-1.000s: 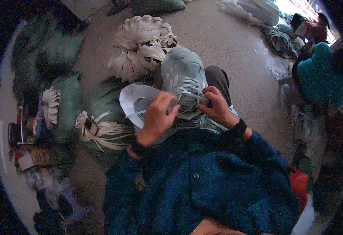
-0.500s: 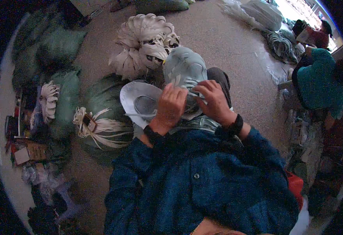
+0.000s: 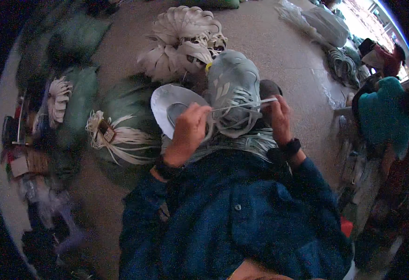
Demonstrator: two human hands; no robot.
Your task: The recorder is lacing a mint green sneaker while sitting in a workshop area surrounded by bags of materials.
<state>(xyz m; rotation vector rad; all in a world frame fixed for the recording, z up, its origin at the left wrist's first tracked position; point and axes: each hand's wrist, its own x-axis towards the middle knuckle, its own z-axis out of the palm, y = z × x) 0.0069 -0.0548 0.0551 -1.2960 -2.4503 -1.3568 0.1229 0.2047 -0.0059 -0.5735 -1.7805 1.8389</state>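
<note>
Shoe: a pale grey shoe [image 3: 232,77] is in front of the person's body, between the two hands and reaching farther forward than either.
Direction: its long axis runs away from the person, almost straight ahead with a slight lean left; the rounded toe points away, the foot opening faces the body.
Nearer hand: the left hand [image 3: 188,128] has its fingertips just beside the shoe's left edge; the right hand [image 3: 280,122] is a little farther out, on the right.
Lace: a pale lace [image 3: 242,106] stretches taut across the shoe from side to side; whether it is one strand or two ends, I cannot tell.
Left grip: fingers curled, thumb and fingertips pinching the lace.
Right grip: fingers raised and close together, pinching the lace near a white end.
Left side: a white oval piece [image 3: 159,105] is partly behind the left hand; beyond it is a green sack [image 3: 125,100].
Lap: pale strips [image 3: 249,143] lie between shoe and shirt [image 3: 204,200].
Floor: a fanned white bundle [image 3: 183,28] sits beyond the toe, to the left.
Far right: a co-worker in teal [image 3: 381,114].
</note>
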